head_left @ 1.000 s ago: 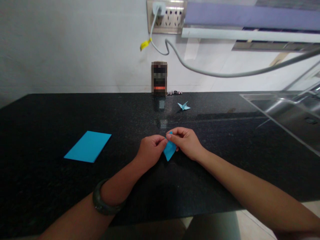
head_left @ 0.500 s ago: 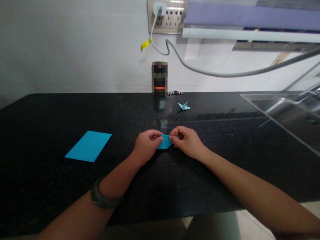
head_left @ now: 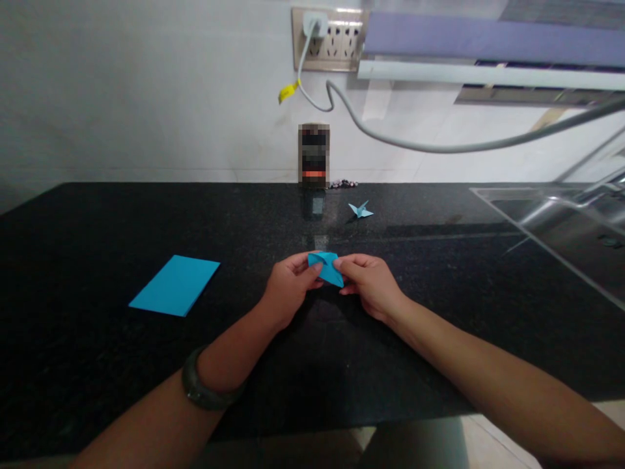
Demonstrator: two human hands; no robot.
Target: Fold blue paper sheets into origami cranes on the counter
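Note:
A small folded piece of blue paper is held between both hands over the dark countertop. My left hand pinches its left side, thumb on top and fingers behind. On its right edge, my right hand grips with the thumb in front; the other fingers are partly hidden behind the paper. One paper corner points down and to the right. Left of my hands lies a flat stack of blue paper sheets. Beyond the hands stands a light blue folded paper crane.
A phone-like upright object, its front pixelated, leans on the wall beside a beaded strand. A metal sink is set in the countertop at right. A grey cable runs from a wall socket.
The folded paper has been turned and tilted up, so its folded face and a pointed corner now show. My right hand has shifted slightly right and changed its grip.

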